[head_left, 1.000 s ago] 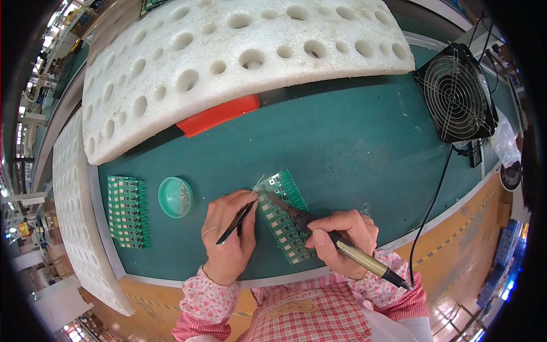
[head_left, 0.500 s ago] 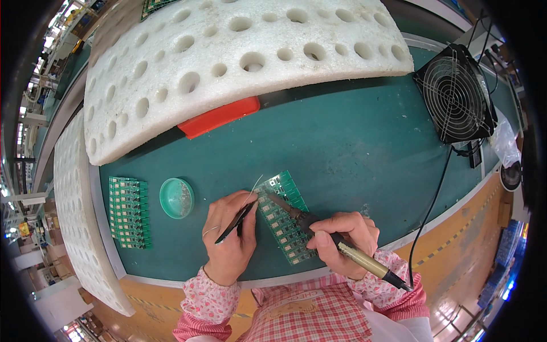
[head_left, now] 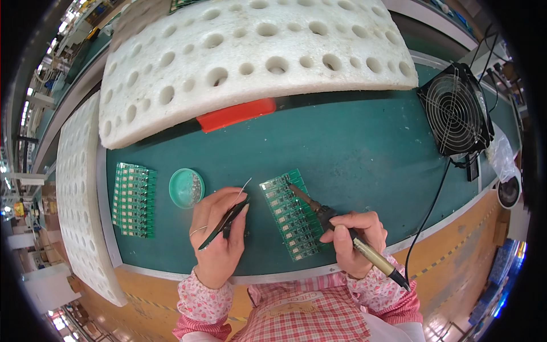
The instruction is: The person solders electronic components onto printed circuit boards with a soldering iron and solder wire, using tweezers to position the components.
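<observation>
One green circuit panel [head_left: 296, 225] lies between left grip [head_left: 219, 246] and right grip [head_left: 348, 249].
Nearest, the checked apron [head_left: 327, 322] bears printed lettering [head_left: 310, 297]. The right grip clasps a soldering iron [head_left: 371, 255], its tip over the panel's far end; the left grip pinches a black tool [head_left: 223, 223] and thin wire [head_left: 244, 186]. Beyond: pierced white foam [head_left: 194, 105].

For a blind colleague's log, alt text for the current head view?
A bare right hand holds a gold and black soldering iron over a green rectangular circuit-board panel; the bare left hand grips a slim black tool and a thin silvery wire. Farther left sit a round green dish and a second green circuit-board panel.
</observation>
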`<state>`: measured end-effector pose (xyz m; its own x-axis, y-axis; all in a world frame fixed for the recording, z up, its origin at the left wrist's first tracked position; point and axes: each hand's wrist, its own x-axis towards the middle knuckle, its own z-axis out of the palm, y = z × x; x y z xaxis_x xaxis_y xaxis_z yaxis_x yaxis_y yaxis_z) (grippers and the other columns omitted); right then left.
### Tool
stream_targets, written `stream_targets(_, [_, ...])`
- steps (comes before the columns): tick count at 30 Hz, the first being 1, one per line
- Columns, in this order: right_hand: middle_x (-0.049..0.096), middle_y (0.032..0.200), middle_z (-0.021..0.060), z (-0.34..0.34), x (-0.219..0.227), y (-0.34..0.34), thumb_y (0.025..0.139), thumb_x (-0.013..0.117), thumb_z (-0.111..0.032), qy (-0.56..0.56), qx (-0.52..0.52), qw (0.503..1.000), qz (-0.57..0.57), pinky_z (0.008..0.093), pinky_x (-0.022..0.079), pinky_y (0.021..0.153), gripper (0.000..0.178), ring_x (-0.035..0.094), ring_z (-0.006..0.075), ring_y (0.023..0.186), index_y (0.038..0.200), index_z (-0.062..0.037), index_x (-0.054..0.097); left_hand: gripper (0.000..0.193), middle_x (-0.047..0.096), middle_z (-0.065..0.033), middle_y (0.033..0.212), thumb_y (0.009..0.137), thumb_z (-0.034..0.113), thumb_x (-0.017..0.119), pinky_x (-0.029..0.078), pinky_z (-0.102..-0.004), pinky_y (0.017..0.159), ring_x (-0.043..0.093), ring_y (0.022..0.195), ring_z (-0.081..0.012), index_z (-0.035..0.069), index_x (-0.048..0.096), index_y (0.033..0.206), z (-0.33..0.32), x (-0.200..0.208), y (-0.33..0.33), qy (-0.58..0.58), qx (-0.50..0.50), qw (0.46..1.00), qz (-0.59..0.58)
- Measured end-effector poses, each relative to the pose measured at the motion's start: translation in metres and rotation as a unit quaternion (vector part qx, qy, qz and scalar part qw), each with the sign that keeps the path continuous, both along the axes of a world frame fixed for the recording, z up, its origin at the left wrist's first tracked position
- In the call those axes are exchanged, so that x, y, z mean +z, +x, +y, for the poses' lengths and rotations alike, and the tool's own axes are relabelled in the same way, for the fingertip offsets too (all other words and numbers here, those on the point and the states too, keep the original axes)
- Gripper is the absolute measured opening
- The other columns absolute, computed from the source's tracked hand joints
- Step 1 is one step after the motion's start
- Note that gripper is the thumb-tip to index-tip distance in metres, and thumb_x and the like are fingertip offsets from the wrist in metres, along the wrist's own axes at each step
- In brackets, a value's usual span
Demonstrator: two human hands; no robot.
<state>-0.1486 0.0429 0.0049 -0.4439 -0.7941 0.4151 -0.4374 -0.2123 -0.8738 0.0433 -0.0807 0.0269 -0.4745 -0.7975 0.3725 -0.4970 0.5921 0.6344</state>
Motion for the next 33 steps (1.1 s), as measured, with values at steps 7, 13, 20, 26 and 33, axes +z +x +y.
stream_targets(7, [0.069, 0.066, 0.0078, 0.01, 0.007, 0.004, 0.092, 0.067, -0.003, 0.02, -0.004, 1.0, -0.024, 0.0251, 0.052, 0.049, 0.009, 0.071, 0.015, 0.057, 0.097, 0.001, 0.061, 0.024, 0.07, -0.0128, 0.104, 0.084, -0.004, 0.071, 0.05, -0.0381, 0.083, 0.064, 0.094, -0.0323, 0.003, 0.067, 0.107, 0.014, -0.005, 0.037, 0.027, 0.071, 0.997, -0.01])
stream_targets(13, [0.068, 0.068, 0.009, 0.009, 0.005, 0.007, 0.093, 0.066, -0.005, 0.019, -0.014, 0.999, -0.031, 0.0246, 0.052, 0.049, 0.01, 0.07, 0.0153, 0.057, 0.097, 0.0018, 0.06, 0.022, 0.07, -0.0112, 0.103, 0.083, -0.004, 0.072, 0.049, -0.0379, 0.083, 0.064, 0.093, -0.031, 0.002, 0.069, 0.104, 0.016, -0.01, 0.038, 0.032, 0.076, 0.997, -0.011])
stream_targets(20, [0.068, 0.071, 0.0091, 0.009, 0.004, 0.007, 0.094, 0.066, -0.009, 0.025, -0.025, 0.999, -0.027, 0.0241, 0.052, 0.048, 0.012, 0.071, 0.0156, 0.057, 0.097, 0.0016, 0.06, 0.011, 0.072, -0.0107, 0.103, 0.086, -0.004, 0.068, 0.051, -0.0354, 0.081, 0.065, 0.094, -0.0288, -0.002, 0.07, 0.097, 0.009, -0.01, 0.033, 0.02, 0.069, 0.997, -0.013])
stream_targets(26, [0.067, 0.069, 0.0084, 0.008, 0.004, 0.007, 0.094, 0.066, -0.01, 0.033, -0.02, 0.999, -0.038, 0.0242, 0.052, 0.049, 0.013, 0.071, 0.0159, 0.058, 0.096, 0.0018, 0.061, 0.012, 0.072, -0.0108, 0.104, 0.085, -0.004, 0.07, 0.051, -0.0352, 0.082, 0.066, 0.095, -0.0286, -0.002, 0.07, 0.097, 0.008, -0.01, 0.031, 0.037, 0.074, 0.996, -0.013])
stream_targets(33, [0.067, 0.069, 0.0085, 0.007, 0.005, 0.007, 0.095, 0.067, -0.012, 0.039, -0.012, 0.999, -0.036, 0.0247, 0.052, 0.049, 0.015, 0.071, 0.0164, 0.057, 0.097, 0.0018, 0.06, 0.014, 0.072, -0.0097, 0.104, 0.084, -0.004, 0.07, 0.051, -0.0351, 0.082, 0.066, 0.095, -0.0286, -0.001, 0.07, 0.098, 0.007, -0.008, 0.031, 0.03, 0.073, 0.997, -0.021])
